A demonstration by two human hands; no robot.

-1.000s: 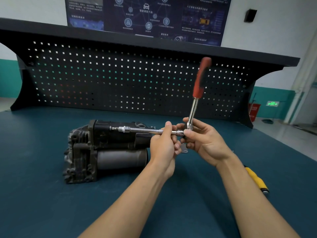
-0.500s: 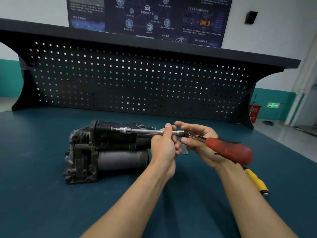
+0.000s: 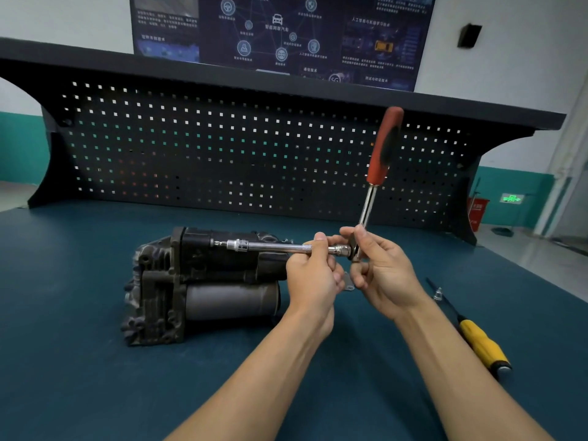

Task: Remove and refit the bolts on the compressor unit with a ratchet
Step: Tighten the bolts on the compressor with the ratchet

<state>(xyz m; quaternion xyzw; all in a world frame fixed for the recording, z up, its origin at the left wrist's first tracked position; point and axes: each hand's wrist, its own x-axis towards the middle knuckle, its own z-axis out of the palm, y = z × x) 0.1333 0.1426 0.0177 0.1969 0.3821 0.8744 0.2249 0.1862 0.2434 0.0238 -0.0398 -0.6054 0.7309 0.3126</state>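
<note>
- Your ratchet (image 3: 381,154) has swung from low back upright.
- Your right hand (image 3: 383,272) pinches its head to drive it; your left hand (image 3: 313,276) grips the extension bar (image 3: 273,246), keeping it seated on the compressor unit (image 3: 191,281) lying on the bench (image 3: 95,377).

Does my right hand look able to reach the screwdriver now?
Likely yes, once freed: the right hand grips the ratchet, but the screwdriver lies on the bench beside that forearm, nothing between.

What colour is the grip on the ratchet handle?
The ratchet grip is red with a black panel; the head view shows it best.
</note>
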